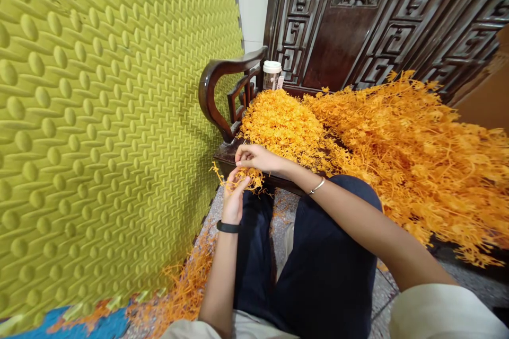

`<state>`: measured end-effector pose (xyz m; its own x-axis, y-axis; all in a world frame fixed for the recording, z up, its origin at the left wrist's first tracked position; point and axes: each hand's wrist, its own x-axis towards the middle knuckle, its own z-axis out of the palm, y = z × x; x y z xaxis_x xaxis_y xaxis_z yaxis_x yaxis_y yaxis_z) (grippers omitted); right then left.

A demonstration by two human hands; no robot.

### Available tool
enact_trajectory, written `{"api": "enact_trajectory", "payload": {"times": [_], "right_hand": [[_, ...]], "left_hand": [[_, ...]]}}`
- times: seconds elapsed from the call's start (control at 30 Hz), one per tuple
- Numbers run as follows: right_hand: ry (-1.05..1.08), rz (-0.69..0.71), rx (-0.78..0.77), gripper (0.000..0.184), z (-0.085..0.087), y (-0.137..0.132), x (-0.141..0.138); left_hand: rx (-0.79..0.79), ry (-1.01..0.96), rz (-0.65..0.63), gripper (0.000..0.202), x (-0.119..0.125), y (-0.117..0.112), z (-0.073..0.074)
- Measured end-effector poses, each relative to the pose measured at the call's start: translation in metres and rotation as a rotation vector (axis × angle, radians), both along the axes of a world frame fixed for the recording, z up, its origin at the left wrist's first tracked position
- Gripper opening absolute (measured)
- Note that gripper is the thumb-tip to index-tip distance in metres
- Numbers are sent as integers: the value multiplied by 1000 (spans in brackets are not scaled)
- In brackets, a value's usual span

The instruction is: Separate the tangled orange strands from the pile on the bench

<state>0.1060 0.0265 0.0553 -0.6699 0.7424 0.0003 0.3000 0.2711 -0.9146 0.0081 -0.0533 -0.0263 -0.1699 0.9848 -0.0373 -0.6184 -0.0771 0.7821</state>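
My left hand [234, 198], with a dark band at its wrist, is closed around a small bunch of orange plastic flower sprigs [254, 179]. Stringy ends stick out to both sides of its fingers. My right hand [254, 158] is just above, thumb and fingertips pinched together close to the left fingertips. What the pinch holds is too small to make out. Beyond both hands, a mound of loose orange flower heads [282, 119] lies on the dark wooden seat [227, 152].
A large heap of orange stemmed plastic flowers [421, 153] spreads to the right. A lidded cup [272, 75] stands by the curved armrest [210, 82]. A yellow-green padded mat [99, 116] forms the left side. Orange stems [191, 280] litter the floor.
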Motion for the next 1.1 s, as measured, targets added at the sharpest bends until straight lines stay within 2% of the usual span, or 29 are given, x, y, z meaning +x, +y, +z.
{"api": "enact_trajectory", "payload": {"times": [0.23,0.33,0.47,0.53,0.67,0.77,0.97,1.1], "right_hand": [[126,49,-60,9,7,-3,-3],[49,113,-68,12,9,-1,0],[-75,330,-9,15,10,2,7],[-116,344,38,12,11,2,9],[-91,187,45,13,13,-2,8],[-22,5,93,15,13,-4,3],[90,-285,245,15,2,-11,-16],[139,-412,203,15,-4,-14,-32]], "left_hand": [[6,-81,10,22,7,-4,4],[7,-113,-1,21,7,-4,6],[16,-66,70,22,8,-2,2],[15,-37,76,20,10,-1,-1],[-4,-9,27,14,9,-2,-1],[10,32,11,11,3,-2,3],[79,70,58,10,-11,2,11],[90,70,98,12,-15,2,14]]}}
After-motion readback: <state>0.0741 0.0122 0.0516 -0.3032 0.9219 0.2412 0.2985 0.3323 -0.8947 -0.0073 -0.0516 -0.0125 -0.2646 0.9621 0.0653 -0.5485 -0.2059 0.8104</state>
